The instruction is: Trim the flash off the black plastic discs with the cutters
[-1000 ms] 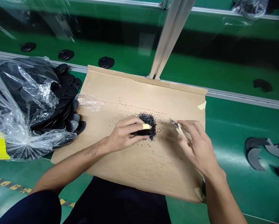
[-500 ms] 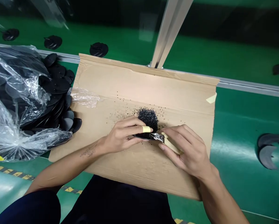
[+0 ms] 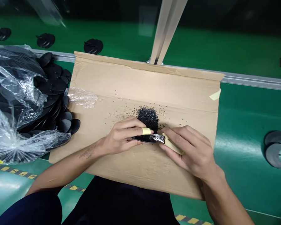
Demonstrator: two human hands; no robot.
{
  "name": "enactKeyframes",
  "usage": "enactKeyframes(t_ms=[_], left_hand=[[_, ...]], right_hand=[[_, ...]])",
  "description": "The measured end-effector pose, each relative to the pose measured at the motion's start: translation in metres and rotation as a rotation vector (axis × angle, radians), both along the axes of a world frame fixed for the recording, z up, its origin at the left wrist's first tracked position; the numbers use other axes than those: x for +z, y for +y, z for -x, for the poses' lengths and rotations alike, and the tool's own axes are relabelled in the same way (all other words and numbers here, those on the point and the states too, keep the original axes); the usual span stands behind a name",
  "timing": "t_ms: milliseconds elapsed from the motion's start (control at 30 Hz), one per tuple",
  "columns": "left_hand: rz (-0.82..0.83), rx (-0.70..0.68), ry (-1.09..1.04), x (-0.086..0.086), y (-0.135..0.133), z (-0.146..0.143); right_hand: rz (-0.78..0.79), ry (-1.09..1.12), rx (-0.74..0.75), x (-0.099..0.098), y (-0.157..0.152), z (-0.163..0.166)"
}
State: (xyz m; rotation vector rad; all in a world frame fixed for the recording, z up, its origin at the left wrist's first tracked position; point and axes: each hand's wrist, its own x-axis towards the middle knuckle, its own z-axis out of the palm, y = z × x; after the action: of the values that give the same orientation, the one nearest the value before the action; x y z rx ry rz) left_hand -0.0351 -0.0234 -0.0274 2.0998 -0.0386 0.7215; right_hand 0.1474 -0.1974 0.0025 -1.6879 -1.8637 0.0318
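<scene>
My left hand (image 3: 125, 135) grips a thin black disc (image 3: 145, 138) by its edge, thumb below and fingers above, with yellow tape round one finger. In my right hand (image 3: 192, 150) are small side cutters (image 3: 158, 137) with pale wrapped handles. Their metal jaws touch the disc's right edge, close to my left fingertips; whether the jaws are closed is too small to tell. Just behind the disc lies a heap of tiny black plastic bits (image 3: 148, 118), with loose bits scattered around it on the cardboard sheet (image 3: 131, 168).
At left, a clear plastic bag (image 3: 20, 103) spills many black discs (image 3: 53, 86) onto the green surface and the cardboard edge. Black curved pieces (image 3: 275, 154) lie at right. A metal post (image 3: 170, 28) and rail stand behind the cardboard.
The view has shifted slightly. Both hands keep their hold on the disc and the cutters, with the jaws still at the disc's edge.
</scene>
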Motion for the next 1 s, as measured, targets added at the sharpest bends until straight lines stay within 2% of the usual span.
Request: enactKeyframes(t_ms=[233,367,500,700,767,833,1000], left_hand=[[0.081,-0.047,0.022,0.001,-0.003,0.001],[0.082,-0.026,0.031,0.004,-0.004,0.0],[-0.078,0.035,0.053,0.008,-0.002,0.001],[-0.485,0.087,0.08,0.009,-0.002,0.006],[-0.532,0.138,0.071,0.009,-0.001,0.007],[-0.462,0.169,0.044,0.011,0.0,0.007],[-0.018,0.154,-0.018,0.015,-0.007,0.006]], right_hand=[[-0.016,-0.13,-0.003,0.003,-0.005,0.001],[0.003,-0.074,-0.019,0.004,-0.007,0.001],[0.008,-0.088,-0.056,0.002,-0.006,0.001],[0.029,-0.109,-0.068,0.003,-0.003,0.0],[0.039,-0.073,-0.072,0.005,-0.004,-0.001],[0.052,0.014,-0.081,0.005,-0.005,-0.002],[0.006,0.369,-0.053,0.001,-0.002,0.007]])
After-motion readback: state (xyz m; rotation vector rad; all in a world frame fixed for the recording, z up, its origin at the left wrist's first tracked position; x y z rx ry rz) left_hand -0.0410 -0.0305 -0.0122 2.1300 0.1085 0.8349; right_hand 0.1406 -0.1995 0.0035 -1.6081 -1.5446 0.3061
